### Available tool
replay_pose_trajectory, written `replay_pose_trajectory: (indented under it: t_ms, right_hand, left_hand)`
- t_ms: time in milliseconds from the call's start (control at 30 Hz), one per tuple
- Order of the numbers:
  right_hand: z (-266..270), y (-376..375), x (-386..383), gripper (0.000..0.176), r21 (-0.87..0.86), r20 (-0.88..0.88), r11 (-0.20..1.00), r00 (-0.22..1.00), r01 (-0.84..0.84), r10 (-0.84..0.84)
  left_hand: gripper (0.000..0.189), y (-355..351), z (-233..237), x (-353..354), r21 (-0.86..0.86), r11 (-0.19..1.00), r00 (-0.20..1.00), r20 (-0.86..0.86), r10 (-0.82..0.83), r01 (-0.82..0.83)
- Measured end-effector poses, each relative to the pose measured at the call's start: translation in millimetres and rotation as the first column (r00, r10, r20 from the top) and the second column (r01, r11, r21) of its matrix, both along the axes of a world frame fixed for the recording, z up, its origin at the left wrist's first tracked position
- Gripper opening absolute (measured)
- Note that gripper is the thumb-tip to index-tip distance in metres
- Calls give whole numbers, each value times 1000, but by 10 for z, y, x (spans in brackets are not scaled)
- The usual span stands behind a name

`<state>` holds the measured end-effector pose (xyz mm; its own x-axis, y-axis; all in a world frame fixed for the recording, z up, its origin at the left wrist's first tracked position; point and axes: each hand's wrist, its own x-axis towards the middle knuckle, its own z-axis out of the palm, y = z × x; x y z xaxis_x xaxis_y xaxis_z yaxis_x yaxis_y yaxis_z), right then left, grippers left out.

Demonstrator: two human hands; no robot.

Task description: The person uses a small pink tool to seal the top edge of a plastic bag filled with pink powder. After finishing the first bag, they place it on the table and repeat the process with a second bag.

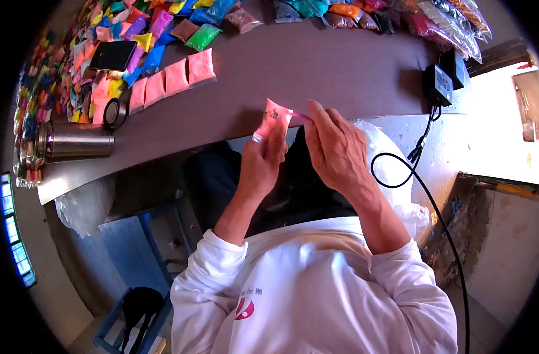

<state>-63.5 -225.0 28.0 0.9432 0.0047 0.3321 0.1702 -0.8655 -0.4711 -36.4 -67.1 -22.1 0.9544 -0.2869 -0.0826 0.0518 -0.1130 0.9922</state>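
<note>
My left hand (263, 160) pinches a small pink packet (272, 120) with a darker printed mark on it, held up just in front of the table edge. My right hand (338, 145) is closed around a thin pink-purple strip or stick (303, 117) whose tip meets the packet's right side. Its kind is too small to make out. On the table, beyond my left hand, a row of several similar pink packets (176, 77) lies side by side.
Heaps of coloured packets (161, 22) cover the far left. A black phone (113, 55) lies on them, near a steel flask (80, 141) and round black lid (114, 112). More bagged packets (446, 23) are at back right, above a black power adapter (438, 85) with a looping cable (423, 183).
</note>
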Motion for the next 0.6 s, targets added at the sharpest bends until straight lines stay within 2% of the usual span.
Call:
replay_pose_trajectory:
  t_ms: [33,67,133,233,300,333,367,433,467,500,533,600]
  right_hand:
    - [-41,3,28,18,36,75,999,997,-37,34]
    - [-56,19,39,18,35,75,999,997,-38,35]
    - [-83,59,58,15,189,-47,980,996,-60,70]
    - [-147,80,91,14,134,32,985,994,-108,105]
    - [-169,111,102,14,102,71,980,984,-168,161]
    - [-182,121,105,14,70,108,973,971,-222,214]
    - [-219,105,130,14,70,108,973,971,-221,213]
    - [-287,39,212,12,-77,8,997,1000,-22,23]
    - [-284,15,210,12,-77,5,997,1000,-19,20]
    - [-256,-13,248,13,-11,87,1000,996,-11,12]
    - [-222,-17,266,14,58,163,998,987,-9,-1]
    - [-171,69,144,14,16,144,999,989,-34,31]
  left_hand:
    - [42,6,-9,-12,16,1000,999,-42,-10,11]
    - [43,16,-12,-24,31,999,996,-84,-19,22]
    - [43,14,27,-51,-3,1000,996,-88,-6,6]
    - [42,21,-35,-40,22,1000,996,-85,-10,12]
    - [41,6,-55,-43,74,997,998,69,13,-18]
    - [41,0,-75,-41,74,997,997,71,14,-19]
    - [41,-8,-99,-43,69,998,999,47,9,-12]
    - [41,2,-56,-64,63,998,1000,21,5,-6]
    - [40,32,-3,-93,137,990,1000,-24,-12,16]
    - [40,35,36,-77,206,978,998,-62,-22,34]
    - [40,32,22,-68,205,978,998,-60,-21,33]
    - [38,44,-29,-65,141,989,999,-6,-43,43]
